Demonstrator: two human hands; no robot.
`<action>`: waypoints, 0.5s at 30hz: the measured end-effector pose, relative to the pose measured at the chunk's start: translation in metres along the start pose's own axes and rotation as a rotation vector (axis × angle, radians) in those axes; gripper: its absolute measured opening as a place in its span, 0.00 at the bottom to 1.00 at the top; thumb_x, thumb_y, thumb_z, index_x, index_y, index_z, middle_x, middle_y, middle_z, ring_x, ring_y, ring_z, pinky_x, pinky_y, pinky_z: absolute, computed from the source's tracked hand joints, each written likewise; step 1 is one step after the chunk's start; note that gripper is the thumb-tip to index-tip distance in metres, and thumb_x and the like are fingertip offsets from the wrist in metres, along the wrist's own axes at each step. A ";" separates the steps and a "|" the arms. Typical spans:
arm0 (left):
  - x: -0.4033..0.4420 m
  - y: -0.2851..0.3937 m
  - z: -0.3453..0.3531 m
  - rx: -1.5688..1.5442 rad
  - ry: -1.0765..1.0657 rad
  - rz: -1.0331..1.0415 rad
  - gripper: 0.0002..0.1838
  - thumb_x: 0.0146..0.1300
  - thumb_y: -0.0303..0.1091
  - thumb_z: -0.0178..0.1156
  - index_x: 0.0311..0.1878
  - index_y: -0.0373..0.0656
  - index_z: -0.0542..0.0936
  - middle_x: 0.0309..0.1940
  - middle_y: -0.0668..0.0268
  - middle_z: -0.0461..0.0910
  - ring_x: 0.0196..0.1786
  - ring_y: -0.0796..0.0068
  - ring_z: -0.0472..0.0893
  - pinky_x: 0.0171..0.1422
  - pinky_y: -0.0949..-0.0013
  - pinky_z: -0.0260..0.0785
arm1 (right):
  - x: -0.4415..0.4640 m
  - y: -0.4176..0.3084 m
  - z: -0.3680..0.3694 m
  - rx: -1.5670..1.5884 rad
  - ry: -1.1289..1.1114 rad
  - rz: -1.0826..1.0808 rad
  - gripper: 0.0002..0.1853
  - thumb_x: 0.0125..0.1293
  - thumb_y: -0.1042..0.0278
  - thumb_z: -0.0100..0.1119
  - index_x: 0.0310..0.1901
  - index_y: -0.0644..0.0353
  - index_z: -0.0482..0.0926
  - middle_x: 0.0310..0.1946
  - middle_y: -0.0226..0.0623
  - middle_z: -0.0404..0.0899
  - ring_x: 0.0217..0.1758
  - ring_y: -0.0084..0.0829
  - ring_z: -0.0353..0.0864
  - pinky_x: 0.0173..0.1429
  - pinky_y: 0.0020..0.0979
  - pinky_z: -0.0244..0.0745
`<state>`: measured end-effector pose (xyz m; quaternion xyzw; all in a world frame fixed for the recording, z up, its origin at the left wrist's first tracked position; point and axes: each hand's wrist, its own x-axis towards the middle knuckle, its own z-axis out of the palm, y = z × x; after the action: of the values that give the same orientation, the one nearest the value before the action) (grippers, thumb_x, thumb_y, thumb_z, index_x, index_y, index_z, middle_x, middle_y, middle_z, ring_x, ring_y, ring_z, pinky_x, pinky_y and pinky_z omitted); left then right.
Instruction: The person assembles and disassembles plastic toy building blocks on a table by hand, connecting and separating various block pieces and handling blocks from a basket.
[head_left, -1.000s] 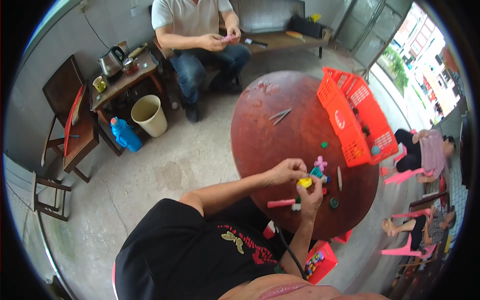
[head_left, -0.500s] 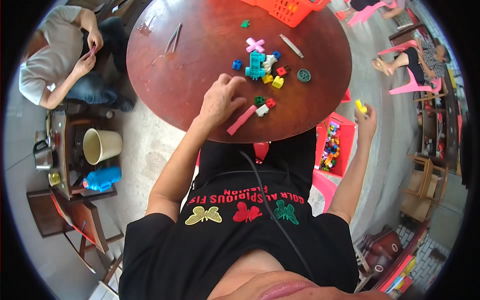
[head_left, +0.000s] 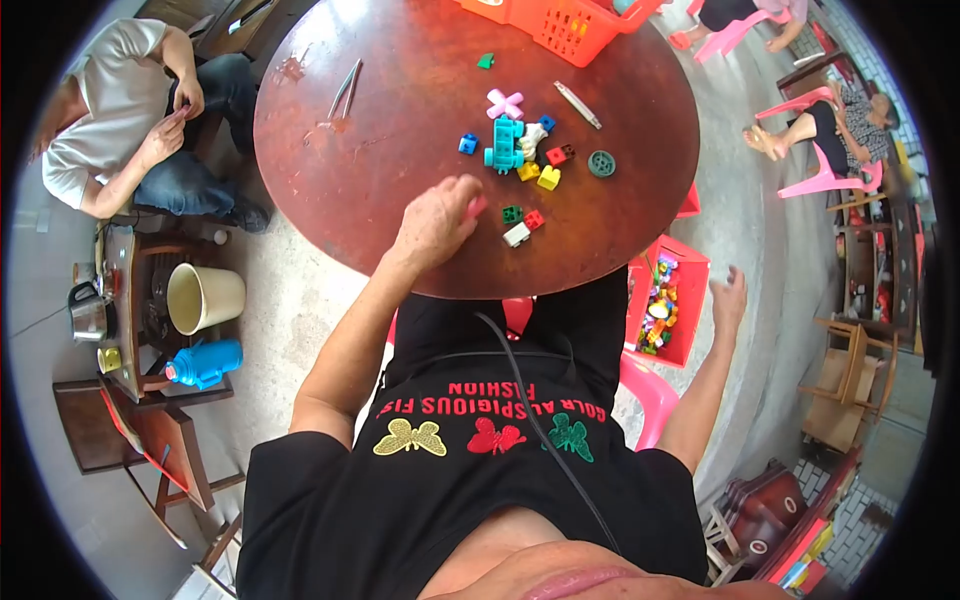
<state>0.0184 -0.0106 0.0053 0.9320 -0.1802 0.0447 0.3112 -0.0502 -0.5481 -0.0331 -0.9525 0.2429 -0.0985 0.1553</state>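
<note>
My left hand [head_left: 432,222] is over the near left part of the round table [head_left: 330,190], its fingers closed on a pink piece [head_left: 475,207], mostly hidden by the hand. To its right lie green [head_left: 512,214], red [head_left: 534,219] and white [head_left: 517,235] blocks. Farther back are a teal piece [head_left: 507,146], a pink cross-shaped piece [head_left: 505,103] and yellow blocks [head_left: 549,178]. Off the table's right side, my right hand [head_left: 730,300] hangs with fingers apart and nothing visible in it, near a red bin of colourful blocks [head_left: 690,308].
Tweezers [head_left: 346,90] and a slim tool [head_left: 579,105] lie on the table. A red basket [head_left: 575,30] stands at its far edge. Someone sits at the left holding something small; other people sit on pink chairs [head_left: 815,175] at the right.
The view has swung round. My hands have parted, the right moving out beside the table; the yellow piece it held is gone. My left hand has picked up the pink piece from the table.
</note>
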 end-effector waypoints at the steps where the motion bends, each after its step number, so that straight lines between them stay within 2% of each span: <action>1: 0.004 -0.003 0.000 -0.046 0.084 -0.027 0.10 0.60 0.32 0.58 0.45 0.47 0.73 0.38 0.55 0.77 0.44 0.51 0.78 0.47 0.53 0.71 | 0.007 -0.024 -0.002 0.076 -0.010 -0.094 0.26 0.56 0.67 0.63 0.58 0.61 0.72 0.52 0.47 0.77 0.55 0.39 0.78 0.59 0.36 0.71; 4: 0.009 0.007 -0.024 -0.244 0.129 -0.198 0.16 0.58 0.30 0.61 0.50 0.44 0.73 0.37 0.55 0.78 0.40 0.55 0.80 0.45 0.58 0.72 | 0.016 -0.121 -0.012 0.281 -0.008 -0.331 0.19 0.58 0.69 0.62 0.52 0.62 0.77 0.47 0.43 0.78 0.50 0.37 0.80 0.54 0.34 0.73; 8: 0.009 0.002 -0.031 -0.403 0.158 -0.307 0.19 0.58 0.28 0.60 0.54 0.43 0.73 0.36 0.57 0.79 0.39 0.63 0.81 0.45 0.62 0.73 | 0.011 -0.231 -0.002 0.563 -0.120 -0.584 0.16 0.60 0.72 0.62 0.50 0.62 0.78 0.45 0.40 0.79 0.47 0.30 0.81 0.52 0.30 0.75; 11: 0.008 -0.004 -0.032 -0.763 0.233 -0.309 0.21 0.60 0.24 0.57 0.58 0.42 0.71 0.39 0.62 0.79 0.41 0.73 0.80 0.44 0.68 0.75 | -0.009 -0.298 0.004 0.644 -0.219 -0.662 0.15 0.59 0.75 0.62 0.49 0.62 0.78 0.43 0.39 0.79 0.46 0.30 0.82 0.52 0.29 0.76; 15: 0.008 -0.006 -0.038 -0.908 0.259 -0.371 0.20 0.62 0.22 0.55 0.58 0.42 0.71 0.41 0.63 0.79 0.41 0.74 0.80 0.45 0.69 0.75 | -0.032 -0.349 0.026 0.707 -0.307 -0.734 0.15 0.58 0.75 0.61 0.48 0.60 0.79 0.41 0.38 0.79 0.44 0.30 0.82 0.50 0.29 0.77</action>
<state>0.0294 0.0139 0.0335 0.7059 0.0271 0.0212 0.7074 0.0801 -0.2345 0.0588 -0.8677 -0.1799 -0.0816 0.4561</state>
